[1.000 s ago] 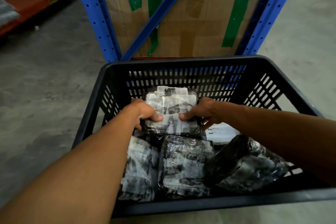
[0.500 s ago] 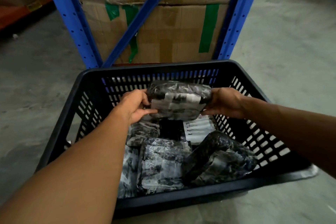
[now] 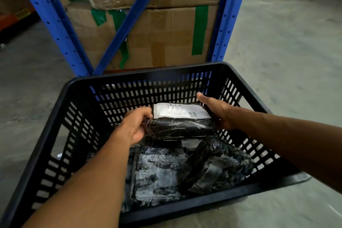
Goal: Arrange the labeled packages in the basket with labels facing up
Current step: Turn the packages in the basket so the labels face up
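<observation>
A black slatted plastic basket (image 3: 148, 75) stands on the floor before me. I hold a black, plastic-wrapped package (image 3: 180, 128) above its contents, white label (image 3: 180, 113) turned up and away from me. My left hand (image 3: 136, 126) grips its left end and my right hand (image 3: 215, 110) its right end. Below lie more wrapped packages: one with shiny taped wrap (image 3: 157, 174) in the middle and a dark one (image 3: 212, 166) tilted at the right. My left forearm hides the basket's left part.
A blue steel rack frame (image 3: 55, 24) with a diagonal brace stands just behind the basket. Stacked cardboard boxes (image 3: 166, 39) with green tape fill the rack. Grey concrete floor (image 3: 286, 52) stretches to the right and left.
Both hands lifted the package off the pile and rolled it over, so its white label has come up on top. The view has shifted a little to the right.
</observation>
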